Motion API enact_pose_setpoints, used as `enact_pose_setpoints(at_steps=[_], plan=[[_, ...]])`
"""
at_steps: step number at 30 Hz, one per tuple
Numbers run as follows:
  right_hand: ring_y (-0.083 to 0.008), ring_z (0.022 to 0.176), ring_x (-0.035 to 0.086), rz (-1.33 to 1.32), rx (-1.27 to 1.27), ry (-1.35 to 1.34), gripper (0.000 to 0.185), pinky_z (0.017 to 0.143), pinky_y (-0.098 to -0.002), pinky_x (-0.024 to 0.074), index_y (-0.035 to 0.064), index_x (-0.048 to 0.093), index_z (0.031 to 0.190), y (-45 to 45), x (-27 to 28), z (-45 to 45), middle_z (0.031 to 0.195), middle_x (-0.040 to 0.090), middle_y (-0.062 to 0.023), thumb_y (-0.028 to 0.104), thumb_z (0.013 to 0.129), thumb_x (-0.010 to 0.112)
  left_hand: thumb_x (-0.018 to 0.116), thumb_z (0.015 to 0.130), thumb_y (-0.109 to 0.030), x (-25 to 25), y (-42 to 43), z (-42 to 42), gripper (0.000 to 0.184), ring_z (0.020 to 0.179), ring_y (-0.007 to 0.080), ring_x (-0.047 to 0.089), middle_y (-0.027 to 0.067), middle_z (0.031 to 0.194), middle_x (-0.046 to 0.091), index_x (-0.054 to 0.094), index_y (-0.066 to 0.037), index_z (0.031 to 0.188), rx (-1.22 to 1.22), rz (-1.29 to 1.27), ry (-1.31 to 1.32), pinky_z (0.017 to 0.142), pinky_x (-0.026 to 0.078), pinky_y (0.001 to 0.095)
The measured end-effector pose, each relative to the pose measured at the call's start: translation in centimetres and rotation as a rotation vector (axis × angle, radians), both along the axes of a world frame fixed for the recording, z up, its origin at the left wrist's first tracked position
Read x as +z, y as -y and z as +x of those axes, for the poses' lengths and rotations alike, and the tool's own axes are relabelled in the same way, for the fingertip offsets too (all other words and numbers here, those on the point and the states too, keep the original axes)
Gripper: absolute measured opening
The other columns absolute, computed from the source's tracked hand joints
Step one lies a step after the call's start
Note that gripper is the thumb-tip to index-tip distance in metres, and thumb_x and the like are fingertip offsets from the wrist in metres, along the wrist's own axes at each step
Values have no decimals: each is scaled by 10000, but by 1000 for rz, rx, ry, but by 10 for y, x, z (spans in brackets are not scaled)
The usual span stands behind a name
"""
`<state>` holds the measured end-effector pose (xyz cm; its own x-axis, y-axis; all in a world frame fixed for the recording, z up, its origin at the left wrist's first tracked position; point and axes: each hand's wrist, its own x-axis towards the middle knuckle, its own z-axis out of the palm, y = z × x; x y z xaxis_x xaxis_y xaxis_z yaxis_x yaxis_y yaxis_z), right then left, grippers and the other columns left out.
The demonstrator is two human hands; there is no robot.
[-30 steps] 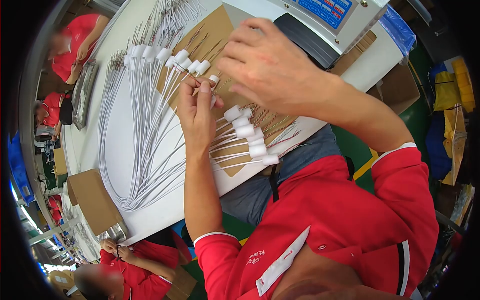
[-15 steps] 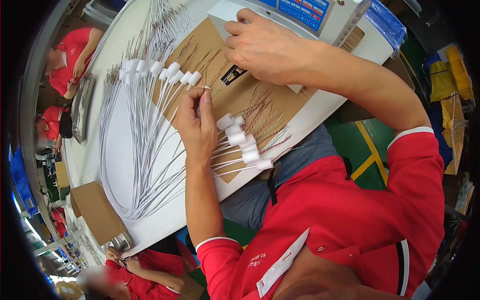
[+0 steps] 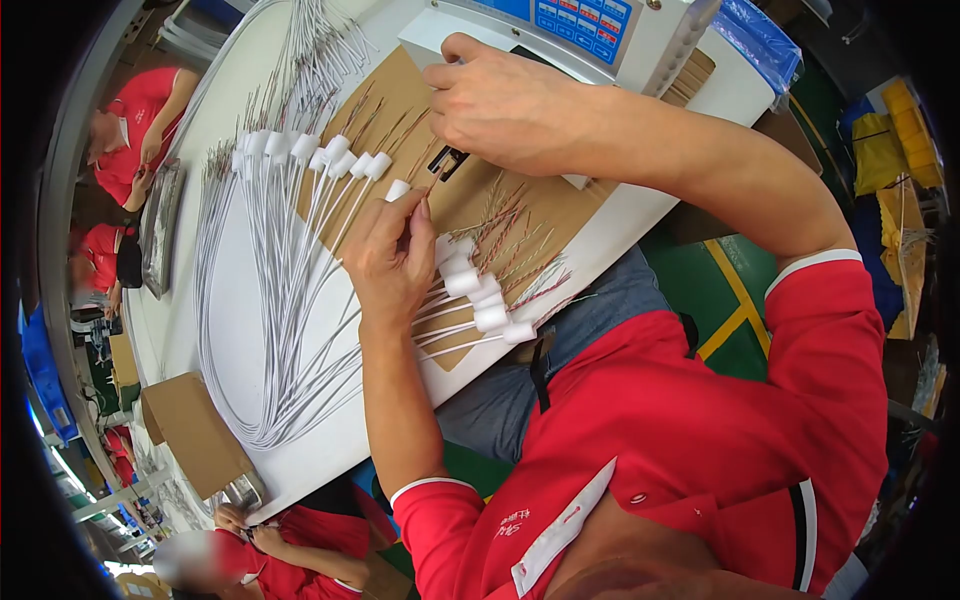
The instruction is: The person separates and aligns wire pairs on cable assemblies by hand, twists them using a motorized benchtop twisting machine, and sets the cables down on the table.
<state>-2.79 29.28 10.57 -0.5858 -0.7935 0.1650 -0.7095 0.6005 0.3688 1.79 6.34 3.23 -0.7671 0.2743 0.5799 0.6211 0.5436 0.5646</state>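
My left hand (image 3: pixel 395 250) pinches the thin twisted wires of one white cable, beside a white foam cylinder (image 3: pixel 398 190) at my fingertips. My right hand (image 3: pixel 490 105) is at the front of the white machine (image 3: pixel 430 30), fingers curled; what it holds, if anything, is hidden. Under it, a small black part (image 3: pixel 447 162) shows above the brown cardboard sheet (image 3: pixel 560 205). White cables (image 3: pixel 270 340) curve across the table to my left, several with foam cylinders (image 3: pixel 275 143) near their ends. Nearer me, more foam-capped cables (image 3: pixel 490 318) lie with their twisted wires pointing right.
The machine's blue keypad (image 3: pixel 590 22) is at the top. A blue plastic bag (image 3: pixel 750 45) lies at the table's far right corner. An open cardboard box (image 3: pixel 200 435) stands at the left edge. Several people in red shirts (image 3: pixel 130 130) sit along the left.
My right hand has moved up and left, away from my left hand, to the machine. The black part has come into view. The keypad has shifted left in the view.
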Motion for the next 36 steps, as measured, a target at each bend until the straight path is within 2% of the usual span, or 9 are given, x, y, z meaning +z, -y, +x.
enact_pose_setpoints(at_steps=[15, 21, 24, 27, 30, 36], plan=[[-203, 1055, 617, -28, -4, 22, 82, 999, -369, 423, 70, 762, 856, 0, 2, 2, 884, 724, -23, 113, 799, 722, 738, 923, 1, -3, -2, -4, 130, 612, 243, 574, 111, 748, 597, 782, -12, 1045, 30, -86, -8, 590, 463, 374], [-235, 1052, 616, -75, -69, 76, 135, 1054, -409, 416, 40, 747, 874, 2, 2, 3, 886, 714, -69, 116, 764, 728, 734, 934, -5, -1, 0, -5, 113, 628, 253, 596, 118, 768, 613, 773, -11, 1039, 28, -80, -5, 600, 478, 373], [-278, 1036, 610, -226, 7, -60, 176, 1015, -434, 438, 42, 712, 909, 0, 0, 3, 912, 689, -94, 130, 758, 730, 734, 934, -6, 1, 2, -4, 99, 634, 255, 605, 120, 785, 622, 765, -10, 1028, 31, -77, 10, 601, 482, 372], [-265, 1005, 632, -293, 5, -187, 185, 953, -453, 457, 48, 733, 904, 0, -1, 2, 895, 703, -101, 130, 740, 702, 736, 933, -9, 1, 3, -4, 84, 636, 257, 607, 119, 797, 626, 760, -12, 1013, 27, -68, -2, 600, 481, 374], [-317, 1032, 591, -397, 69, -113, 318, 947, -446, 414, -20, 677, 928, 1, 6, 3, 939, 681, -172, 231, 743, 735, 739, 933, -15, 0, 3, -5, 72, 640, 263, 605, 119, 799, 624, 757, -15, 1003, 31, -71, -5, 603, 479, 379], [-332, 1046, 589, -363, 29, -36, 300, 956, -458, 411, -17, 659, 915, 3, 10, 4, 944, 673, -186, 206, 729, 732, 745, 935, -32, -1, 1, -6, 69, 653, 279, 600, 121, 796, 617, 756, -14, 1002, 29, -70, -1, 615, 476, 392]])
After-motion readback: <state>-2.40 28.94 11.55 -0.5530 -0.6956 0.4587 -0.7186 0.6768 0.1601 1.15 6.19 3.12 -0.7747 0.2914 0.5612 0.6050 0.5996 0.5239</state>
